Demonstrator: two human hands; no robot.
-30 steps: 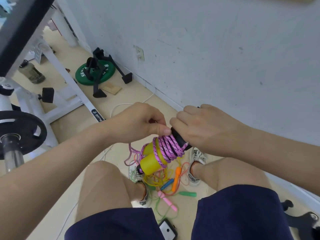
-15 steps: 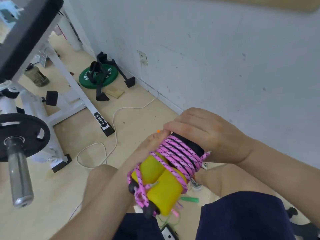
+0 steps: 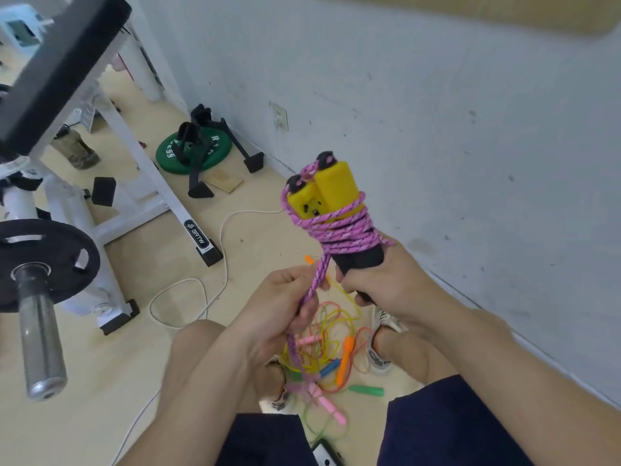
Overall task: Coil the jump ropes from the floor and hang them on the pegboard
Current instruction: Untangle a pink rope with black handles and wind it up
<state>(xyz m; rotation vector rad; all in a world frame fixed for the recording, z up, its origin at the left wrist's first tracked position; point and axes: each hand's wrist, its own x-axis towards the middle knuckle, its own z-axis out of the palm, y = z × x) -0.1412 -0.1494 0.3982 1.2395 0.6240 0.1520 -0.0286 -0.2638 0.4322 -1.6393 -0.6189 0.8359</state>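
Two yellow handles (image 3: 331,188) upright, wound in pink rope (image 3: 339,230), clamped in curled fingers of right hand (image 3: 389,284); left hand (image 3: 279,307) gripping trailing strand (image 3: 317,277).

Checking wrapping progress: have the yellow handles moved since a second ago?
Yes. The yellow handles flipped from pointing down over the floor rope pile to upright in front of the wall.
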